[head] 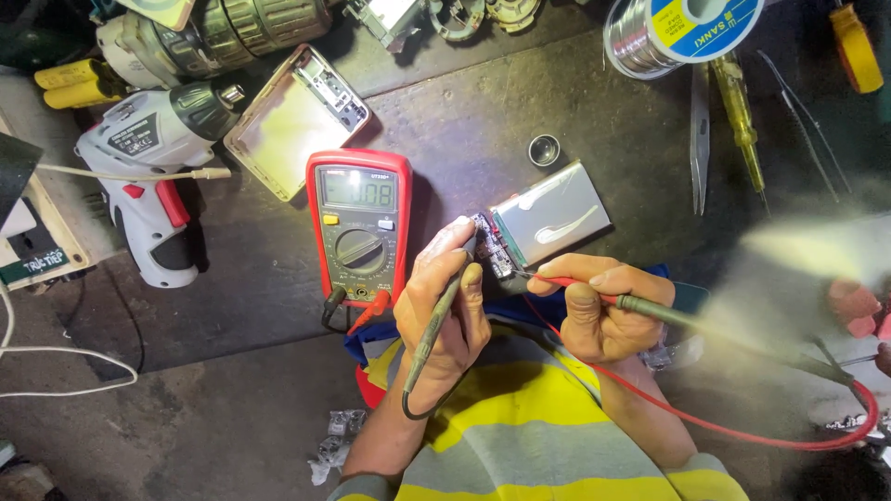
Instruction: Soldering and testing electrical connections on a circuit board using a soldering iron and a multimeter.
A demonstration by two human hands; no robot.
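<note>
Left grip (444, 311), right grip (603, 311): one probe each; one multimeter (359, 227).

Grey meter screen (358, 188) — spool's yellow-blue label (694, 19), seemingly round.

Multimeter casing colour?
Red casing around a dark grey face on the multimeter, standing clear in the head view, just beside the left hand.

You have a dark, scuffed workbench (483, 121): a red multimeter (359, 225) lies mid-bench, a silver battery pack (552, 215) just right of it, a white cordless screwdriver (153, 176) toward the left edge, a solder spool (677, 30) at the far edge
</note>
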